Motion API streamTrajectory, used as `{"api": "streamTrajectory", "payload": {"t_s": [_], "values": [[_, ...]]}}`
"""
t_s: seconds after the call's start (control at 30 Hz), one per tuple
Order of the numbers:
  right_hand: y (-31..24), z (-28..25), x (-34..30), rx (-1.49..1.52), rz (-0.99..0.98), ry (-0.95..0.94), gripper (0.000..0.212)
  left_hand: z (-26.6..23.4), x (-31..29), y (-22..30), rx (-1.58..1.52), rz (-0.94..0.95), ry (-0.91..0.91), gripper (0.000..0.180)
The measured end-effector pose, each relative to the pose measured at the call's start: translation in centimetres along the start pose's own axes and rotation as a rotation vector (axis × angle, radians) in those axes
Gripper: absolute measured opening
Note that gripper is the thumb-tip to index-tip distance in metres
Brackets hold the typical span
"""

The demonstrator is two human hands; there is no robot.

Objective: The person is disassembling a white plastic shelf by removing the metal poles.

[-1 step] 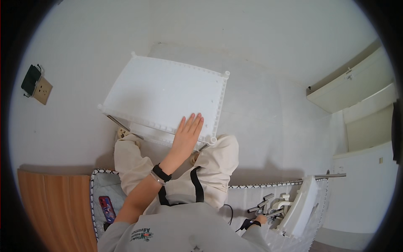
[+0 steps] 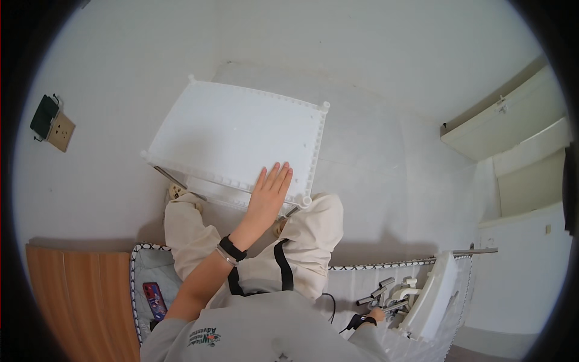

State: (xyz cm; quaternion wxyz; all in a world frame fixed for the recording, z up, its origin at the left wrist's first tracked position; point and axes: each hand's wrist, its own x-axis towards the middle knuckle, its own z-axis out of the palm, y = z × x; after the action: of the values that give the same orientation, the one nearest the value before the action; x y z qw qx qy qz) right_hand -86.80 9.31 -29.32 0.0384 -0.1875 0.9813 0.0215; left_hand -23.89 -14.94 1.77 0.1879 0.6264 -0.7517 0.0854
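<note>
In front of my knees stands a white plastic rack [image 2: 229, 133] with a flat panel on top and round sockets at its corners. Two metal tube legs [image 2: 170, 177] show beneath its near edge. My left hand [image 2: 269, 194] lies flat on the panel by the near right corner, fingers stretched out. Down to the right, my right hand [image 2: 377, 314] reaches to a pile of short metal tubes [image 2: 381, 289] and white plastic fittings [image 2: 405, 294]. Its fingers are too small and partly hidden, so any hold on a tube is unclear.
Beside the pile, a white plastic panel [image 2: 431, 295] stands on the bed cover [image 2: 353, 280], with a longer metal tube [image 2: 476, 251] behind it. A phone [image 2: 154, 300] lies at my left, near a wooden board [image 2: 81, 295]. White cabinets [image 2: 506, 120] line the right.
</note>
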Motion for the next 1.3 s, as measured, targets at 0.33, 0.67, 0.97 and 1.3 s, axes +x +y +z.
{"api": "streamTrajectory", "payload": {"t_s": [0.33, 0.67, 0.97, 1.3], "values": [[-4.1, -6.5, -2.4, 0.162, -0.079, 0.04, 0.027, 0.0, -0.6, -0.6, -0.092, -0.061, 0.035, 0.06], [-8.9, -10.9, -5.9, 0.496, 0.112, 0.333, 0.018, -5.2, -3.4, -4.7, -0.404, 0.008, 0.04, 0.048], [-34.1, -22.6, -26.0, 1.351, -0.783, -0.494, 0.018, -6.9, -6.0, -20.3, 0.126, -0.638, 0.744, 0.04], [-41.3, -25.6, -42.7, 1.196, -1.322, -0.398, 0.038, -2.6, -13.0, -27.7, -0.537, -0.957, 0.58, 0.03]]}}
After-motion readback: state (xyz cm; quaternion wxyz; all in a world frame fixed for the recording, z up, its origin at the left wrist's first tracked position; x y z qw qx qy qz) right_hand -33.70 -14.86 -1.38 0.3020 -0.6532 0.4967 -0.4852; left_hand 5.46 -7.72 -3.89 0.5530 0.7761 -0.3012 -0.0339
